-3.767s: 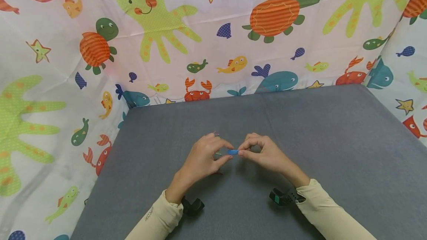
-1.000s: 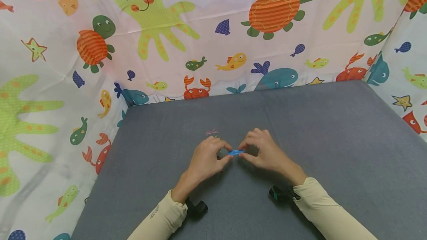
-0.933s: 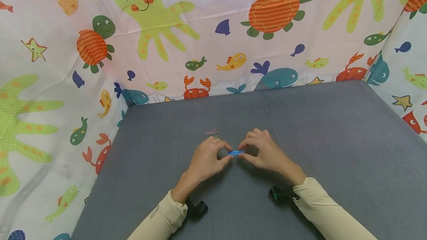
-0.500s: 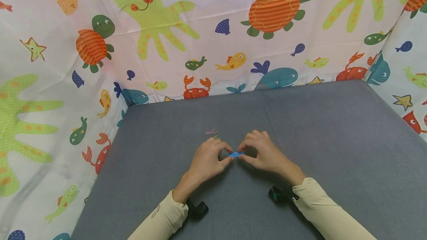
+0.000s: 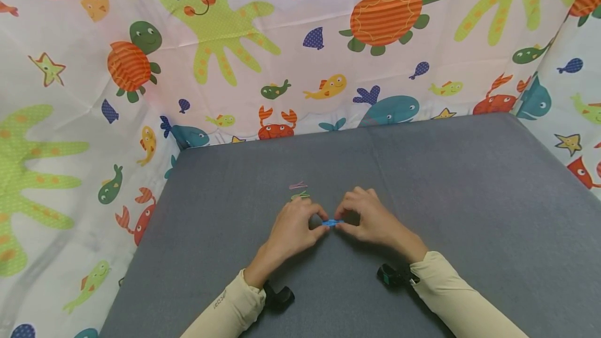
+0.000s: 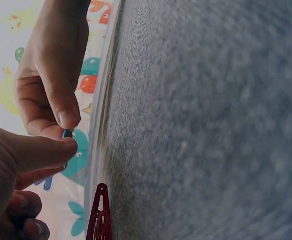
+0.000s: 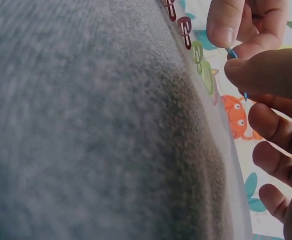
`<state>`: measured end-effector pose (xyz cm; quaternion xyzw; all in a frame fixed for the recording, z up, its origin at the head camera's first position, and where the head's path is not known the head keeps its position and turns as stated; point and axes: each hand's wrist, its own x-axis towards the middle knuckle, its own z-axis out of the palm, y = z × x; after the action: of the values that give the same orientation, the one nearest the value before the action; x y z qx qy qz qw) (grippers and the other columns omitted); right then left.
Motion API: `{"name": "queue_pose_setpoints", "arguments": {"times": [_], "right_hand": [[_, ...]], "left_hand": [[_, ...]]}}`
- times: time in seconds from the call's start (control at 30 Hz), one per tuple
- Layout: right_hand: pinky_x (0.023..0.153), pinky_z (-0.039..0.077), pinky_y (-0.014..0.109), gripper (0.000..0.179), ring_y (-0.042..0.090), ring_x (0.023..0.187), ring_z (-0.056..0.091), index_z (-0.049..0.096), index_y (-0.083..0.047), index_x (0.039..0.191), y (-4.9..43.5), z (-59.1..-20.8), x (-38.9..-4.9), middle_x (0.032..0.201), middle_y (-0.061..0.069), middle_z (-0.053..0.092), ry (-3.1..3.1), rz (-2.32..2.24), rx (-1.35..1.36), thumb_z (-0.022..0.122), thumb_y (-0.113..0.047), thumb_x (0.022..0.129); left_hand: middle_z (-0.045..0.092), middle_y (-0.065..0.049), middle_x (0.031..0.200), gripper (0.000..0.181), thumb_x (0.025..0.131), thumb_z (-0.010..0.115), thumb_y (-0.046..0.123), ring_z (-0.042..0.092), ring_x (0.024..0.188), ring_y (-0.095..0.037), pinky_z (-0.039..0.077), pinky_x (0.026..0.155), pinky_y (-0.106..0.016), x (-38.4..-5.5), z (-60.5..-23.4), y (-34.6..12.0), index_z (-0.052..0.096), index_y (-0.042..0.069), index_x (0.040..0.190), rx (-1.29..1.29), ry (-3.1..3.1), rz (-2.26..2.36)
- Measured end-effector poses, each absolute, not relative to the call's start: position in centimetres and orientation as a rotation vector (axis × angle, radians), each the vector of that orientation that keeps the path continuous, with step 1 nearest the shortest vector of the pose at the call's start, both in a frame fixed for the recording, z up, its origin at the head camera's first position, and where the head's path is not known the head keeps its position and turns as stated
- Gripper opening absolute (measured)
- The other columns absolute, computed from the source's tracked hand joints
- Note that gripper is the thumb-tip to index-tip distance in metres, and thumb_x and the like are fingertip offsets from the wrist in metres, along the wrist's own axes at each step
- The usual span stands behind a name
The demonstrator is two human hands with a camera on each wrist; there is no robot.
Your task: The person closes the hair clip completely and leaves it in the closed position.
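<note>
Both hands meet over the middle of the grey table, with a blue snap hair clip (image 5: 332,222) held between them. My left hand (image 5: 291,226) pinches the clip's left end between thumb and forefinger. At the other end, my right hand (image 5: 373,218) pinches it the same way. The wrist views show only thin blue slivers of the clip, since the thumbs and fingertips hide most of it. A green hair clip (image 5: 299,196) lies just beyond the left hand's knuckles, and a pink hair clip (image 5: 298,186) lies farther back.
More snap clips lie in a row on the grey table (image 5: 469,197): a dark red clip (image 7: 184,26) shows in the right wrist view, and a red clip (image 6: 109,220) in the left one. A curtain (image 5: 300,61) printed with sea animals stands behind and at both sides.
Both hands have come slightly nearer the person together with the blue clip, uncovering the green and pink clips. Compared with the earliest frame, more of the blue clip shows between the fingertips.
</note>
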<state>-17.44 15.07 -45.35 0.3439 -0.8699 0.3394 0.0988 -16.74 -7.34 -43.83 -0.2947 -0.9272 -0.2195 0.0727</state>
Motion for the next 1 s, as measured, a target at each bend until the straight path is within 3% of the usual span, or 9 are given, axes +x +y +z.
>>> {"name": "queue_pose_setpoints", "arguments": {"times": [0.3, 1.0], "right_hand": [[0.077, 0.024, 0.033, 0.018, 0.007, 0.079, 0.041, 0.074, -0.024, 0.084, 14.89, -45.69, -17.37, 0.081, -0.008, 0.064, -2.625, 0.930, 1.001, 0.090, -0.019, 0.076], [0.079, 0.023, 0.033, 0.018, 0.008, 0.076, 0.041, 0.073, -0.026, 0.079, 14.87, -46.05, -17.11, 0.076, -0.011, 0.062, -2.760, 0.986, 0.947, 0.090, -0.020, 0.076]], "left_hand": [[0.065, 0.004, 0.080, 0.016, 0.079, 0.088, 0.033, 0.045, 0.068, -0.010, 0.037, 0.067, -0.030, -16.31, -43.94, -6.99, 0.080, 0.026, 0.090, -0.849, -2.806, -0.575], [0.059, 0.007, 0.074, 0.017, 0.078, 0.088, 0.036, 0.035, 0.064, -0.008, 0.022, 0.062, -0.026, -15.80, -44.52, -6.43, 0.082, 0.028, 0.091, -0.811, -2.873, -0.470]]}}
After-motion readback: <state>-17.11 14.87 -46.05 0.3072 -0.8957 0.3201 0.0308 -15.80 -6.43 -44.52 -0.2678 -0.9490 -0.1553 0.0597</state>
